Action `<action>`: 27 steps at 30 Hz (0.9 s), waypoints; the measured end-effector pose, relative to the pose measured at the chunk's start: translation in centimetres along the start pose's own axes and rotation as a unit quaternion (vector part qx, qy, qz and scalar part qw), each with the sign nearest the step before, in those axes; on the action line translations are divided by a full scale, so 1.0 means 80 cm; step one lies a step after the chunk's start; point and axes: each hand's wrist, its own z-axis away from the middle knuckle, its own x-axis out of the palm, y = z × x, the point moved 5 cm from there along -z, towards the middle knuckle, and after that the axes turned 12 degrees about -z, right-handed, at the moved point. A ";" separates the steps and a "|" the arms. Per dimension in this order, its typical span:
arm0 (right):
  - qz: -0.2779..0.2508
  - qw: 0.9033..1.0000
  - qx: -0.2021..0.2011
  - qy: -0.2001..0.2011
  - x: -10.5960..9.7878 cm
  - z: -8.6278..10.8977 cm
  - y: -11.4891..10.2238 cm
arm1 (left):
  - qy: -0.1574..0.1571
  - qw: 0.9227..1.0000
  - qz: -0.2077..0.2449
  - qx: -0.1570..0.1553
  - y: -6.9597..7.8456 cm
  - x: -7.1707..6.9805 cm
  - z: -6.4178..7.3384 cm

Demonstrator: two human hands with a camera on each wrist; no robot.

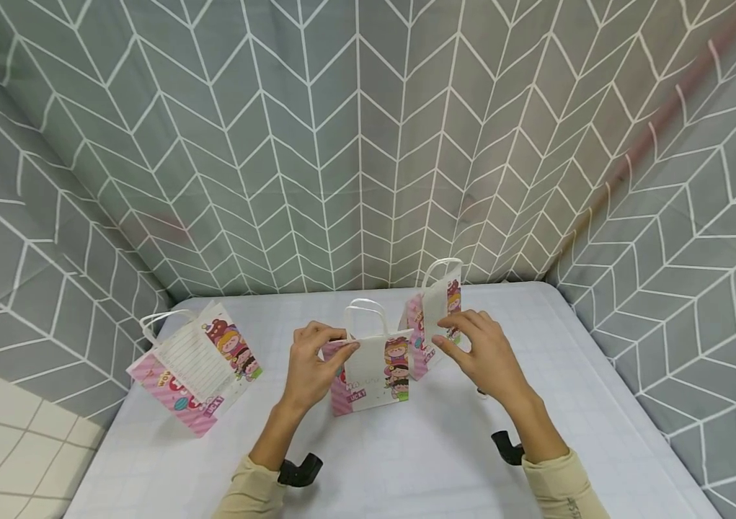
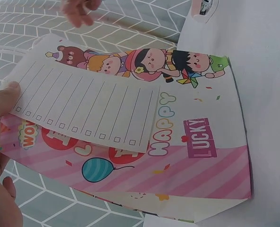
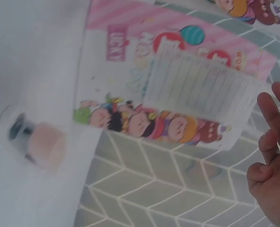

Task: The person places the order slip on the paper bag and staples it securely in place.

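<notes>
My left hand (image 1: 309, 367) pinches the top edge of the middle pink-and-white paper gift bag (image 1: 396, 367), thumb in front and fingers behind. On that bag's printed front lies a lined sheet with small checkboxes (image 2: 88, 104); the thumb overlaps its upper edge in the left wrist view. White twisted handles (image 1: 368, 306) rise above the bag. My right hand (image 1: 487, 353), fingers bent loosely and thumb apart, hovers before a second gift bag (image 1: 416, 324) standing behind to the right. Nothing shows between its fingers.
A third gift bag (image 1: 179, 400) with a lined sheet (image 1: 189, 360) on its front leans at the table's left. A small blurred pinkish object (image 3: 48, 146) lies on the white tabletop (image 1: 452, 461). Patterned curtains (image 1: 355, 144) close off the back and sides.
</notes>
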 end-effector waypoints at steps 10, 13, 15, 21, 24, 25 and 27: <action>0.025 0.998 0.058 -0.021 -0.014 0.022 0.031 | -0.004 1.000 -0.002 0.002 0.002 -0.001 -0.001; 0.029 0.996 0.073 -0.030 -0.019 0.028 0.043 | -0.003 1.000 -0.005 0.004 0.002 -0.001 -0.001; 0.031 0.995 0.083 -0.038 -0.022 0.033 0.051 | -0.002 1.000 -0.006 0.004 0.001 -0.001 -0.001; 0.033 0.990 0.117 -0.070 -0.027 0.049 0.074 | -0.002 1.000 -0.005 0.003 0.001 -0.002 0.000; 0.035 0.988 0.132 -0.079 -0.030 0.056 0.083 | -0.002 1.000 -0.006 0.002 0.001 -0.003 0.000; 0.038 0.987 0.135 -0.081 -0.030 0.059 0.086 | -0.002 1.000 -0.006 0.001 0.001 -0.003 0.000; 0.041 0.986 0.140 -0.083 -0.031 0.063 0.092 | -0.002 1.000 -0.006 0.001 0.001 -0.003 0.000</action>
